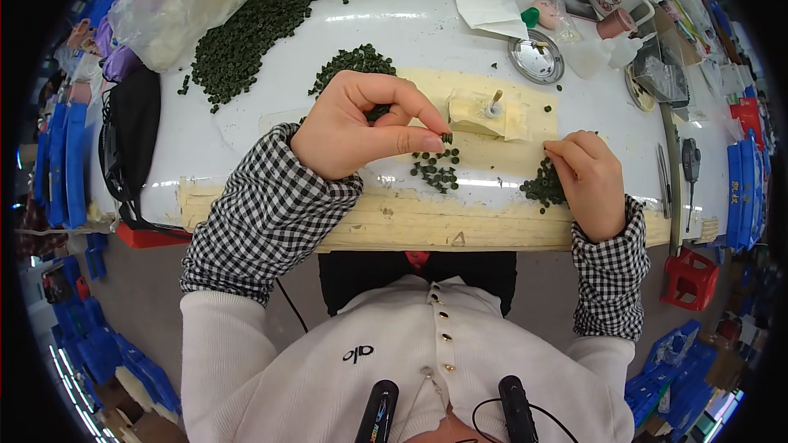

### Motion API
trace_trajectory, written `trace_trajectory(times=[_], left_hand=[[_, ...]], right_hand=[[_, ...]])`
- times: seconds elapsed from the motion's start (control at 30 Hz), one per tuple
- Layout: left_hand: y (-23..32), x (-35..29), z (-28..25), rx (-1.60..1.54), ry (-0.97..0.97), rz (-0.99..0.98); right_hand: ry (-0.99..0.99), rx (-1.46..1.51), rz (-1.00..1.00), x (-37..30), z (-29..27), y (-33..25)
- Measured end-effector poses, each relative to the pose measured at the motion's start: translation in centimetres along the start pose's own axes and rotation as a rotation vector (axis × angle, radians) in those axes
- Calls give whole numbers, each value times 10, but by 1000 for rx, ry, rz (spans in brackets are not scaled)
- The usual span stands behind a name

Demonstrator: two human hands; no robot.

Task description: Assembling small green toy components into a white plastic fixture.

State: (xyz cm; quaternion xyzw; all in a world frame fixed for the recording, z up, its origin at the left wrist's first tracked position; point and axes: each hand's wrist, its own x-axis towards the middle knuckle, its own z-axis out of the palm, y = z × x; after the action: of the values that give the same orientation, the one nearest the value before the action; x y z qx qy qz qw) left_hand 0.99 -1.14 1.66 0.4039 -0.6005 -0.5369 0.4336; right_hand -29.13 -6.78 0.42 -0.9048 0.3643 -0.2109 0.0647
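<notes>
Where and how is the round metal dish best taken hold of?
Probably by the near rim of the metal dish, pinched between thumb and fingers of the right hand coming from the person's side. Its edge is round and thin, and white paper crowds its far left, translucent plastic its right.

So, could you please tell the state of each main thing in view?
Left hand, pinching green piece
Right hand, at small pile, grip unclear
Large green heap, loose, spread out
Peg, standing up from taped block
Round metal dish, uncovered
</notes>
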Motion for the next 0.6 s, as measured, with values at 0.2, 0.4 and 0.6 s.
trace_trajectory(times=[0.2,0.4,0.6], left_hand=[[0,2,1,75,-121,-7],[-2,4,1,149,-173,-110],[-5,6,0,392,-256,-292]], right_hand=[[21,-28,-5,0,2,-1],[33,-118,-96,1,5,-5],[57,-93,-98,4,7,-5]])
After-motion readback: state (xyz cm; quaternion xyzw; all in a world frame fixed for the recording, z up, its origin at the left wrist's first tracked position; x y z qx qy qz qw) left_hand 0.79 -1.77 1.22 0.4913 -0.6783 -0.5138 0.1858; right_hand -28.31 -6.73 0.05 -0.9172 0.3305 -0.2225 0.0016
